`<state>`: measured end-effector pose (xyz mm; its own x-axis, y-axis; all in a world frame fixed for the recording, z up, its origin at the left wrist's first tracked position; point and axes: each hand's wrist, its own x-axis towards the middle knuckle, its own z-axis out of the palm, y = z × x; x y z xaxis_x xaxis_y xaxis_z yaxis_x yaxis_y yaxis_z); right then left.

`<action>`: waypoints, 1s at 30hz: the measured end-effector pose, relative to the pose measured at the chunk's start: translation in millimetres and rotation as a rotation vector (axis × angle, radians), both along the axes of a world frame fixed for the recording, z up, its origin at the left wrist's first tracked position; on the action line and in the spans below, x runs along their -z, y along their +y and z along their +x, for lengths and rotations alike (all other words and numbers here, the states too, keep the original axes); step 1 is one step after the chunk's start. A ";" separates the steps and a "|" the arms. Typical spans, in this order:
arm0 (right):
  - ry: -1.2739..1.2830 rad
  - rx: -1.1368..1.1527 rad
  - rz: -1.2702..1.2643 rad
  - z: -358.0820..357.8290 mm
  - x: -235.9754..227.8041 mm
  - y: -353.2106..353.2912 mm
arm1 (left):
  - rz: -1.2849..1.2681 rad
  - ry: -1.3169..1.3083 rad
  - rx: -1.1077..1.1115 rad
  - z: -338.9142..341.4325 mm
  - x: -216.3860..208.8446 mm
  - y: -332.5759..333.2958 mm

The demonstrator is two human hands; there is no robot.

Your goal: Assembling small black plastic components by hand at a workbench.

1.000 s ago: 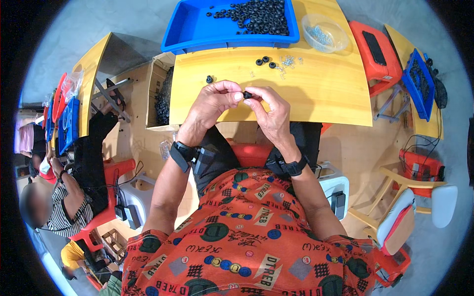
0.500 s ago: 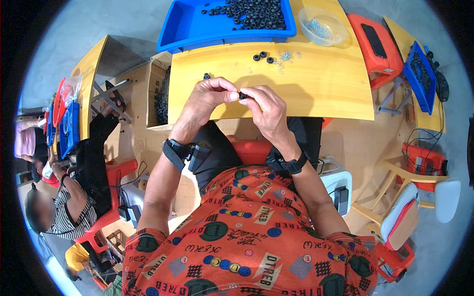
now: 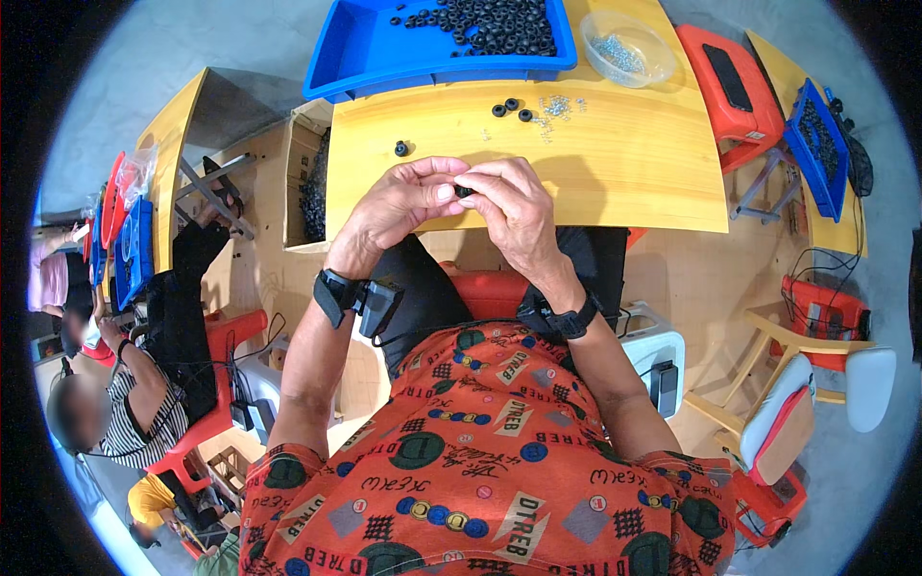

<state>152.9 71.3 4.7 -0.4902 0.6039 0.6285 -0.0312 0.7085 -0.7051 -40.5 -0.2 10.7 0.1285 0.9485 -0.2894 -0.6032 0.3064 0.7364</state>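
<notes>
Over the near edge of the yellow table [image 3: 663,182], both hands meet at one small black round part [image 3: 464,191]. My left hand [image 3: 405,200] pinches it between thumb and fingers from the left. From the right, the thumb and fingertips of my right hand [image 3: 517,206] close on it too, covering most of it. A single black ring-like part [image 3: 400,149] lies just beyond my left hand. Farther off are a few more black parts [image 3: 512,105] beside a scatter of small shiny pieces [image 3: 557,107].
At the far side stands a blue tray [image 3: 384,82] with many black parts. Right of it is a clear round bowl [image 3: 663,72] of small silvery pieces. An open cardboard box [image 3: 301,182] sits left of the table, a red stool [image 3: 735,91] right. Another person [image 3: 144,403] sits at left.
Both hands have shifted slightly left and nearer to me, still holding the black part. The single black part beyond my left hand now shows fully.
</notes>
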 end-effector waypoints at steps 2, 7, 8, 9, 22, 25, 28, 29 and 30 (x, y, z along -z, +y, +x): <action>0.006 -0.006 0.012 -0.5 -1.6 -0.2 | 0.006 -0.003 -0.014 1.6 3.1 -1.8; 0.026 -0.041 -0.059 -2.9 -6.1 -4.3 | 0.022 -0.118 -0.037 0.1 17.7 -7.0; 0.022 -0.050 -0.098 -3.0 -7.2 -5.3 | 0.035 -0.129 -0.051 1.1 19.7 -7.9; 0.021 -0.051 -0.098 -3.5 -6.2 -5.1 | 0.047 -0.140 -0.066 1.7 21.0 -8.7; 0.019 -0.044 0.017 -4.8 -8.7 -7.0 | 0.096 -0.078 -0.200 26.8 7.9 -17.9; 0.012 -0.046 0.035 -5.9 -6.4 -7.5 | 0.133 -0.069 -0.253 32.0 15.3 -20.3; 0.012 -0.068 0.055 -8.6 -2.0 -6.2 | 0.163 -0.090 -0.296 35.4 21.0 -20.7; 0.015 -0.084 0.064 -8.9 -0.8 -5.8 | 0.144 -0.074 -0.323 38.1 21.3 -19.7; 0.012 -0.084 0.066 -9.3 0.1 -5.3 | 0.127 -0.058 -0.349 39.5 21.2 -19.0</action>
